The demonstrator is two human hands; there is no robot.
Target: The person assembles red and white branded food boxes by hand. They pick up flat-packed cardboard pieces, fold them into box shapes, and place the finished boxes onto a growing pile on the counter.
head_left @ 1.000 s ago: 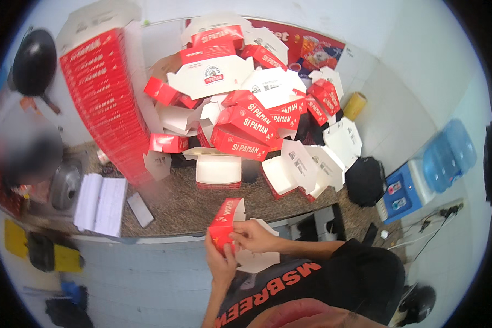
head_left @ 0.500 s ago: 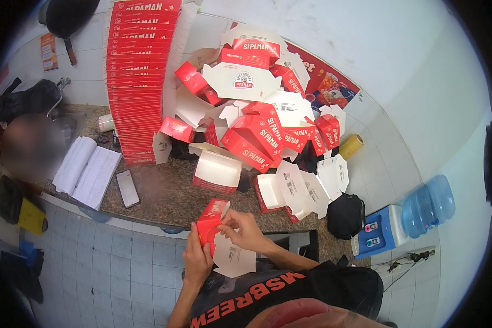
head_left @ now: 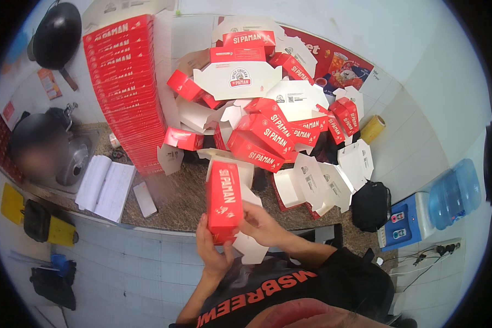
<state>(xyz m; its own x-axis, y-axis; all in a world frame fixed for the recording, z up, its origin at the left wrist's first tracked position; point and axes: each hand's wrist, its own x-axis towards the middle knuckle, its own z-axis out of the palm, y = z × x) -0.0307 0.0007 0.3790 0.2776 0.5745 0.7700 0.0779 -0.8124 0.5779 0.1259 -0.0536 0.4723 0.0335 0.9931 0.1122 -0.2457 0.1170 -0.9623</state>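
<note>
I hold one red box (head_left: 224, 191) in front of me, over the near edge of the counter (head_left: 175, 210), its long red side facing me. My left hand (head_left: 215, 258) has its lower end pinched: the fingers lie along the edge at about 8 o'clock from the box's middle, and my thumb presses the bottom at 6. My right hand (head_left: 265, 225) sits at 4 o'clock, fingers bent in against the box's right edge; their tips are partly hidden, so I cannot tell whether they pinch the card or only rest on it. A white flap (head_left: 250, 250) hangs at 5 o'clock, below my right hand.

From the box, a heap of folded boxes (head_left: 262, 134) lies at 1 o'clock, a tall red stack (head_left: 126, 87) rises at 11, and a phone (head_left: 145, 199) lies at 9.
</note>
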